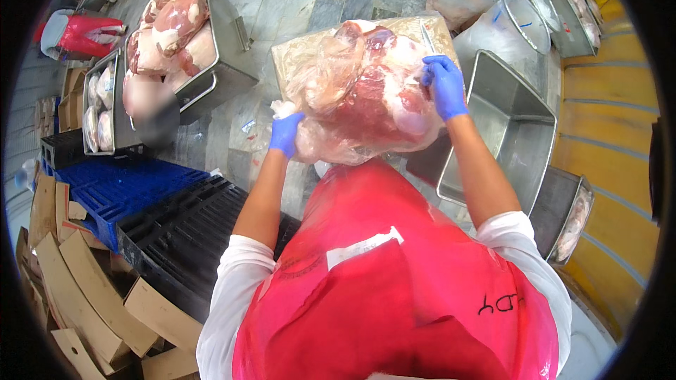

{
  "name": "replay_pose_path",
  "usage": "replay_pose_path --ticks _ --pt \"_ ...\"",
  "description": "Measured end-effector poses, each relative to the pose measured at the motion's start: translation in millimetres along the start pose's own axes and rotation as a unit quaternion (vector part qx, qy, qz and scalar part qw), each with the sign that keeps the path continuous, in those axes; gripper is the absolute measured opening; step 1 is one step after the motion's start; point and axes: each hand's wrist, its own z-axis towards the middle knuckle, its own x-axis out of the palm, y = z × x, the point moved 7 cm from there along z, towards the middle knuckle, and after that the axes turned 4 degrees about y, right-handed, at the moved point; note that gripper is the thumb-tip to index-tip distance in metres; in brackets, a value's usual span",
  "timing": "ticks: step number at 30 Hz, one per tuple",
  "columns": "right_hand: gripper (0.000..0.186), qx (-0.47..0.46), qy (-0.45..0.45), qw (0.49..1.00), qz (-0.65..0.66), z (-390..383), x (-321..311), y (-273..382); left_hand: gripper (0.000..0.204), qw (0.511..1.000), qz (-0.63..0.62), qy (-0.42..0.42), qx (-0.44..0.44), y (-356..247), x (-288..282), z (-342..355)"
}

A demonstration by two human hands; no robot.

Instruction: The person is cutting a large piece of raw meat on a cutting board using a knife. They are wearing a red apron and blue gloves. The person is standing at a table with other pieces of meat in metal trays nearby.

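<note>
Large raw meat cuts (384, 88), red with pale fat, lie in clear plastic film (320, 74) on a cardboard box (287, 56) in front of me. My left hand (285, 134), in a blue glove, is closed on a bunched edge of the film at the near left. At the right side of the meat is my right hand (445, 86), also gloved in blue, its fingers curled. A slim, pale blade (427, 39) juts up past those fingers; it looks like a knife, with the handle hidden in my hand.
An empty steel tub (508, 77) stands close on my right. Left of the box is a steel tub (225, 74) heaped with meat. Black (176, 236) and blue pallets (116, 186) and flattened cardboard (91, 295) lie at lower left. Clear-lined bins (503, 24) stand at far right.
</note>
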Motion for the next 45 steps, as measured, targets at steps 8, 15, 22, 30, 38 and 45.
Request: replay_pose_path --ticks 8,15,22,30,38,45 --pt "0.048 0.055 -0.133 0.976 -0.166 -89.0 -63.4 -77.5 0.047 0.985 0.072 0.149 -0.046 -10.4 52.9 -24.1" --pt "0.033 -0.003 -0.029 0.954 -0.297 -65.9 -94.4 -146.2 0.048 0.944 0.326 0.023 0.029 -18.3 43.0 -12.2" --pt "0.038 0.049 0.108 0.929 -0.349 -59.9 -67.1 -140.8 0.04 0.993 0.051 0.037 -0.097 15.3 45.1 -15.7" --pt "0.039 0.047 0.128 0.948 -0.288 -104.4 -32.3 -85.0 0.018 0.985 0.055 0.075 0.143 -51.8 46.0 -72.1" --pt "0.021 0.193 0.151 0.966 -0.078 -136.7 -14.1 -64.3 0.002 0.965 -0.04 0.17 0.195 -199.3 107.3 -63.3" --pt "0.025 -0.146 0.372 0.695 -0.598 -158.4 37.9 -38.0 0.009 0.939 -0.123 0.243 0.21 -217.5 106.3 -18.2"
